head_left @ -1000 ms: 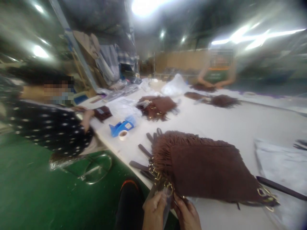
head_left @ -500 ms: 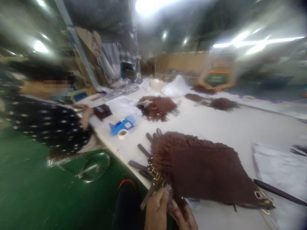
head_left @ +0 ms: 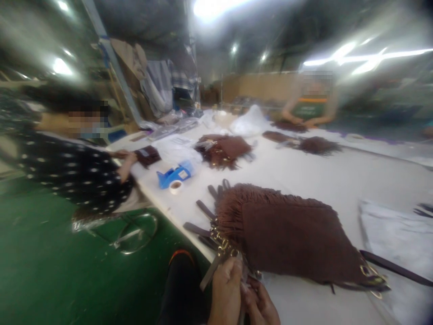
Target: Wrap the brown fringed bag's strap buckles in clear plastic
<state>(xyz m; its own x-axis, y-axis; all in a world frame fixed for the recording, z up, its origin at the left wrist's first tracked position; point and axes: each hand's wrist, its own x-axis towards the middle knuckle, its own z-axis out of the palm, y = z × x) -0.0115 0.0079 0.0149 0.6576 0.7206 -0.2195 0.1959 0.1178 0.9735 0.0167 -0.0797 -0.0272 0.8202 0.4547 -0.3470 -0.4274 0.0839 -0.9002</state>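
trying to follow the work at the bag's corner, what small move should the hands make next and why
Probably draw the strap end a little further through the gold clasps. Both the left hand and right hand pinch it together at the near corner of the brown fringed bag, with the clasps bunched just above the fingers.

Near edge: my left hand (head_left: 226, 291) and right hand (head_left: 260, 304) are bunched together against the brown fringed bag (head_left: 287, 234), so there's no gap between them.
Left of bag: dark straps (head_left: 203, 216) fan out over the table edge, blocking that side.
Right of bag: a dark strap (head_left: 395, 267) and a pale plastic sheet (head_left: 399, 234) lie across the path.
Beyond bag: bare white table (head_left: 314, 174), wide open, I can pass there.
Far left: blue tape dispenser (head_left: 174, 174) and a co-worker's hand (head_left: 128, 159) crowd that edge.
Far centre: another fringed bag (head_left: 225, 151).
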